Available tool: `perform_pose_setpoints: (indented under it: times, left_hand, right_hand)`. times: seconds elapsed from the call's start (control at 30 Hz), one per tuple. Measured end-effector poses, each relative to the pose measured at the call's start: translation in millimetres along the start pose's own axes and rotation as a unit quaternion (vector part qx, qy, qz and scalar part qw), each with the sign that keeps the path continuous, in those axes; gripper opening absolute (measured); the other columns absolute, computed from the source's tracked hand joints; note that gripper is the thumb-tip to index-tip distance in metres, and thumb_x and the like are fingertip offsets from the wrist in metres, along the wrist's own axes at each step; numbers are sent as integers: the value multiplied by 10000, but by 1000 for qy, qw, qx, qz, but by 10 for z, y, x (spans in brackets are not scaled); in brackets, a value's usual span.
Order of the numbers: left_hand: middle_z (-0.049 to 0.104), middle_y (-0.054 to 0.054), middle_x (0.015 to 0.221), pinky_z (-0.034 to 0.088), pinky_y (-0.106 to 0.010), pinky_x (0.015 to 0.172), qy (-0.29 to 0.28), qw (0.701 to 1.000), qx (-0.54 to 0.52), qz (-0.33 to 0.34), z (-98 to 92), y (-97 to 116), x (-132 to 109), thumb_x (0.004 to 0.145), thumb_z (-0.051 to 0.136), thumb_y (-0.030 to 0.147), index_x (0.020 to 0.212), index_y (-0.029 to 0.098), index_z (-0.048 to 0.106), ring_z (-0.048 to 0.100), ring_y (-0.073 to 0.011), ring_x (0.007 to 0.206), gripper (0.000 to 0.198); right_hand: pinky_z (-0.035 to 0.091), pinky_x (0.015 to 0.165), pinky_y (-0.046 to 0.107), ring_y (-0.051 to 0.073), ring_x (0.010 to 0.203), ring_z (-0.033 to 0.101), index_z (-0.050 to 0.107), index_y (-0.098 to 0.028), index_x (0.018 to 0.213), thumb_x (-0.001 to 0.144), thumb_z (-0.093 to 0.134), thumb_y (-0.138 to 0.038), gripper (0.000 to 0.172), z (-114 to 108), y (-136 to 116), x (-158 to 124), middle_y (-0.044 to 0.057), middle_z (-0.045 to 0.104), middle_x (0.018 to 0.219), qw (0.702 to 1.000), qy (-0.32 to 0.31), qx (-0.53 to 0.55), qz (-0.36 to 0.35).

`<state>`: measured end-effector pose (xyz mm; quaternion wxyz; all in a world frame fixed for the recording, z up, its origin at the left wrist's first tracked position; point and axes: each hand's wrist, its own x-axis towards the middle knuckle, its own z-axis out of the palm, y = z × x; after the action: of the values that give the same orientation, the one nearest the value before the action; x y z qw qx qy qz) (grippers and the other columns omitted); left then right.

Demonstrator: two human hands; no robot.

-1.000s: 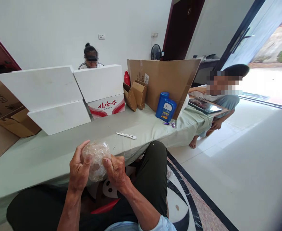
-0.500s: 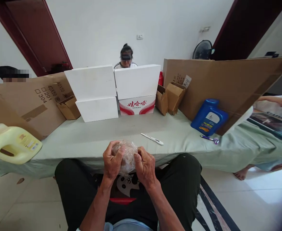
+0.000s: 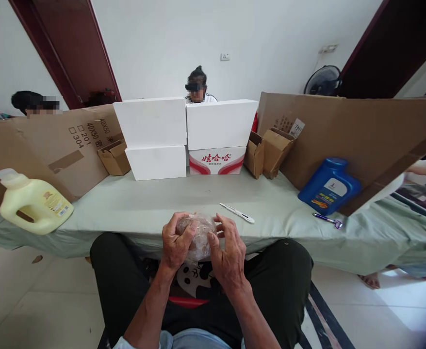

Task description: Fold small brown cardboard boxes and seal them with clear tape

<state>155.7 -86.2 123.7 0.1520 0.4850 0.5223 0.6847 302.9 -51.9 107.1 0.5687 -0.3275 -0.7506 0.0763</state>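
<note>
My right hand (image 3: 231, 254) has opened from its pinch; the fingers now curve apart at the edge of the plastic-wrapped bundle (image 3: 202, 244), contact unclear. My left hand (image 3: 174, 245) stays clamped on it, apparently carrying the hold, by the tabletop's (image 3: 155, 203) near edge. Shape: roundish; surface: clear, crinkled, glossy

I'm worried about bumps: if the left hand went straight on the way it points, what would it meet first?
The plastic-wrapped bundle, which the left hand is gripping. Farther on, perhaps the red-printed white box, though depth is unclear.
</note>
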Motion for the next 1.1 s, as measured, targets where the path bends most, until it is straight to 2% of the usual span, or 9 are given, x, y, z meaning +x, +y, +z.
perform_pose_setpoints:
  times: [0.1,0.17,0.47,0.57,0.7,0.83,0.93,1.0,1.1]
  left_hand:
    - [683,29,682,484,-210,540,-14,1000,11,15,-3,34,-7,896,743,429,926,202,741,556,-116,556,230]
    - [669,32,651,474,-211,516,-20,999,21,28,-2,50,-14,904,733,435,916,202,739,538,-111,523,234]
    - [760,-4,739,528,-221,578,-43,992,59,104,-28,102,-27,943,713,432,975,194,754,618,-120,566,244]
    - [755,0,726,527,-224,584,-60,990,72,110,-24,114,-25,949,705,431,983,196,755,607,-117,555,242]
    - [760,-7,755,526,-230,589,-76,991,60,91,-15,109,-37,966,697,422,1004,198,744,613,-124,574,232]
    - [793,-34,853,587,-271,707,-139,988,34,59,-106,116,-7,985,690,447,1243,203,739,689,-163,675,359]
    - [817,-82,1060,614,-314,847,-203,978,18,41,-241,151,65,992,692,458,1420,211,686,758,-208,863,494]
    - [807,-106,1173,615,-328,909,-234,972,16,31,-311,184,114,983,713,445,1442,221,689,773,-237,990,511]
    - [811,-114,1168,610,-331,943,-273,962,6,30,-327,220,144,1011,683,405,1301,219,784,773,-251,1060,359]
  right_hand:
    - [608,932,404,263,1146,701,560,-211,1497,1129,444,-295,395,24,-49,11,164,696,1299,999,4,10,-40]
    - [602,939,383,249,1148,704,591,-209,1460,1130,426,-243,371,41,-60,25,145,720,1243,998,1,17,-52]
    - [534,766,321,202,876,723,655,-206,1156,1171,341,-369,354,18,-55,73,75,761,994,997,-70,21,9]
    - [408,606,302,162,624,588,542,-247,848,1173,321,-412,426,10,-47,115,-5,625,715,995,-94,6,24]
    - [301,538,297,127,508,408,390,-264,734,1160,356,-414,454,22,-9,157,-56,447,607,994,-94,44,16]
    - [283,532,287,117,506,355,365,-259,714,1160,358,-392,465,40,12,125,-63,390,601,995,-81,63,17]
    - [289,539,281,113,511,356,363,-255,713,1157,358,-377,461,66,2,63,-64,385,602,994,-84,67,19]
    - [293,544,277,108,512,363,360,-252,714,1154,368,-353,451,87,-15,29,-66,386,604,993,-87,82,10]
    - [299,549,272,104,512,379,395,-245,724,1146,384,-317,429,99,-36,14,-65,410,609,990,-98,100,-3]
